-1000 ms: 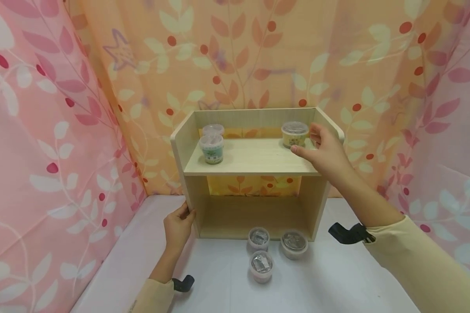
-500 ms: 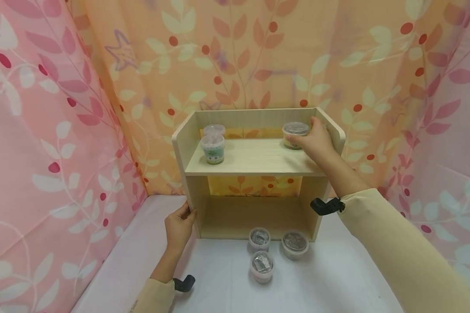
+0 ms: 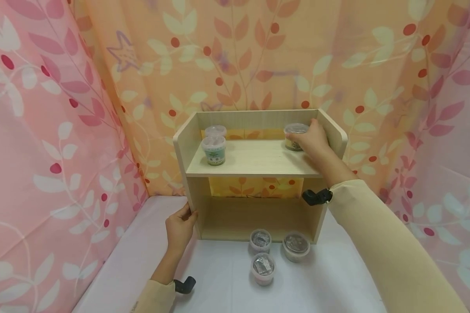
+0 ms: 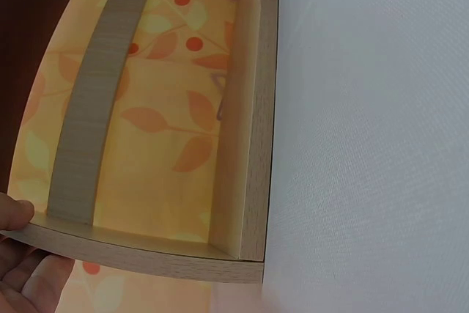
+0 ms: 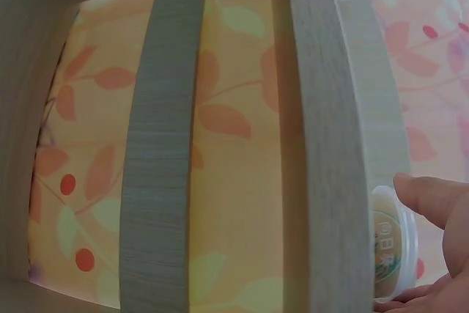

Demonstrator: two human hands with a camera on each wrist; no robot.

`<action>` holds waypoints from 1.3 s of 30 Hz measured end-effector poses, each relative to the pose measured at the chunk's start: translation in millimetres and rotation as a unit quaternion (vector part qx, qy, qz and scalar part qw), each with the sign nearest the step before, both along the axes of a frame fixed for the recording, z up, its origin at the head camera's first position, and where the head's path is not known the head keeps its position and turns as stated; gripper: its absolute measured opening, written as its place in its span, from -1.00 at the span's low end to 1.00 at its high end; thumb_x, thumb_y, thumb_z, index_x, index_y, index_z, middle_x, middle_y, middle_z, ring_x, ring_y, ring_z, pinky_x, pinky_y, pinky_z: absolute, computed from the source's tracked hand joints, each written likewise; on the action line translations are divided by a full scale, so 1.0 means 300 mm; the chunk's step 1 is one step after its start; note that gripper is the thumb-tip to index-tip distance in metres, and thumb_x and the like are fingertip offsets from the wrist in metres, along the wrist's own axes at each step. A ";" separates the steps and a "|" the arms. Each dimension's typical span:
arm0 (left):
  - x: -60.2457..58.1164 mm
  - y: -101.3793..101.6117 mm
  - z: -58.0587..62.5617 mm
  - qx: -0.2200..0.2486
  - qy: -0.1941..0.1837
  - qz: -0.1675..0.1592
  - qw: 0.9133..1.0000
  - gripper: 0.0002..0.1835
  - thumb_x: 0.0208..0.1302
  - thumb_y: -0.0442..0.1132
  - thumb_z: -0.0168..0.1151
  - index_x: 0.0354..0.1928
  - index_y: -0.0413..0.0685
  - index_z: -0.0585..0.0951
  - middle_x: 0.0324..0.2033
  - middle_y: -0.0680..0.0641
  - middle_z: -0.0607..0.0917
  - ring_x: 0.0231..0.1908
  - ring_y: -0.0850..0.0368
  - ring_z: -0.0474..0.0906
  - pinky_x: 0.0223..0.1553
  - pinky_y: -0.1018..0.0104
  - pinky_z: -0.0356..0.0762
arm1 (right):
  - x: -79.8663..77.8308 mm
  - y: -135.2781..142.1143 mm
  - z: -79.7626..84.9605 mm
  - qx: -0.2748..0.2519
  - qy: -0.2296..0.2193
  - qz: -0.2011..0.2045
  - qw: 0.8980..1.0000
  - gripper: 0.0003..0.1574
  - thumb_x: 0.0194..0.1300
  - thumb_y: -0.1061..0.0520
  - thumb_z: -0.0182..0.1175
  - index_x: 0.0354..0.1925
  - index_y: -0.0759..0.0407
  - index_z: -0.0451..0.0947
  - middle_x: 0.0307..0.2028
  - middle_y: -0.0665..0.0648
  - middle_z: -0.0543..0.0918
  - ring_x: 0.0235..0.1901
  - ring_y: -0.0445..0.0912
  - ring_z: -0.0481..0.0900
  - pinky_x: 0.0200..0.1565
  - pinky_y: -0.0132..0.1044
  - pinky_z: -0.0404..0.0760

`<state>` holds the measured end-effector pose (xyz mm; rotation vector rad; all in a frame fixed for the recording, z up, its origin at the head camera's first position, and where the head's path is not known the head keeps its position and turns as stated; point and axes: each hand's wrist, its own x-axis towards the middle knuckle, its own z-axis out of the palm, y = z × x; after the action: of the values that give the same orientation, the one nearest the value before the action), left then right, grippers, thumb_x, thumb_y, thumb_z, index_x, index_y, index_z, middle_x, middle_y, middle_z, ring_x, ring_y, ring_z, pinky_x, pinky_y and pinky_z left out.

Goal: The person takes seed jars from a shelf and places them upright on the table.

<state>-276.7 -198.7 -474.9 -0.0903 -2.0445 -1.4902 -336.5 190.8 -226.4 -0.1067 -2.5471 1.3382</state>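
A two-tier wooden shelf unit (image 3: 243, 168) stands on the table. In the head view, my left hand (image 3: 179, 229) pinches its left side panel; the left wrist view shows the thumb (image 4: 16, 212) inside the panel edge and fingers outside. At the right of the upper tier, my right hand (image 3: 314, 141) holds a round tub with a clear lid (image 3: 295, 128) between thumb and fingers. The right wrist view shows the tub's printed label (image 5: 387, 247); the hand hides part of it. The tub appears to rest on the board.
On the upper tier's left, a green-labelled tub (image 3: 214, 153) stands before another lidded tub (image 3: 216, 130). Two small tubs (image 3: 260, 240) and a wider tub (image 3: 296, 246) sit on the white table (image 3: 219, 278) by the unit's front. Patterned curtains (image 3: 235, 56) surround it.
My right hand has moved left onto the yellow-labelled tub, its thumb and fingers closing around it. My left hand stays on the side panel.
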 end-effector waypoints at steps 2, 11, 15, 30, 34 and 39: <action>-0.001 0.000 0.000 0.000 0.001 0.001 1.000 -0.57 0.18 -0.43 0.46 0.13 -0.21 0.69 -0.10 -0.31 0.77 -0.15 -0.10 0.78 -0.29 0.61 0.65 | -0.007 -0.001 -0.005 -0.006 0.003 -0.004 1.000 0.35 0.31 -0.12 0.37 0.62 0.32 -0.27 0.57 0.40 0.06 0.54 0.23 0.07 0.57 0.07 0.08; 0.000 -0.004 -0.008 -0.002 0.006 0.002 1.000 -0.56 0.18 -0.45 0.46 0.14 -0.22 0.68 -0.07 -0.31 0.76 -0.13 -0.10 0.77 -0.28 0.60 0.66 | -0.024 -0.012 -0.027 -0.029 0.019 -0.022 0.999 0.27 0.29 -0.07 0.40 0.61 0.33 -0.15 0.53 0.40 0.17 0.51 0.22 0.15 0.57 0.02 0.11; 0.001 -0.004 -0.007 0.000 0.006 0.003 1.000 -0.56 0.17 -0.46 0.45 0.14 -0.22 0.69 -0.07 -0.31 0.76 -0.12 -0.12 0.77 -0.28 0.59 0.67 | -0.023 -0.020 -0.030 -0.051 0.025 -0.027 0.998 0.26 0.28 -0.05 0.42 0.61 0.31 -0.11 0.52 0.37 0.20 0.49 0.19 0.20 0.55 0.00 0.17; -0.007 0.003 -0.007 0.006 0.029 0.001 1.000 -0.56 0.13 -0.53 0.43 0.10 -0.33 0.69 -0.10 -0.34 0.76 -0.16 -0.21 0.77 -0.29 0.52 0.70 | 0.040 -0.031 0.001 -0.104 0.034 -0.001 0.994 0.29 0.17 -0.09 0.53 0.60 0.21 0.01 0.50 0.25 0.26 0.45 0.09 0.27 0.50 -0.08 0.27; -0.009 0.003 -0.008 0.008 0.025 0.000 1.000 -0.55 0.13 -0.54 0.43 0.11 -0.30 0.68 -0.08 -0.34 0.75 -0.15 -0.19 0.77 -0.28 0.53 0.69 | 0.078 -0.024 0.008 -0.095 0.039 0.017 0.995 0.29 0.17 -0.13 0.52 0.59 0.23 0.01 0.50 0.26 0.26 0.44 0.10 0.28 0.49 -0.07 0.28; -0.009 0.001 -0.012 0.010 0.016 0.003 1.000 -0.56 0.15 -0.51 0.45 0.11 -0.25 0.69 -0.09 -0.33 0.76 -0.14 -0.14 0.77 -0.28 0.58 0.67 | 0.117 -0.010 0.007 -0.057 0.035 0.027 0.997 0.31 0.15 -0.21 0.52 0.58 0.23 0.06 0.49 0.28 0.28 0.42 0.12 0.31 0.49 -0.02 0.30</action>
<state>-279.4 -198.4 -478.5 -0.0994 -2.0025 -1.4956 -301.3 187.7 -224.2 -0.0121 -2.4317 1.4798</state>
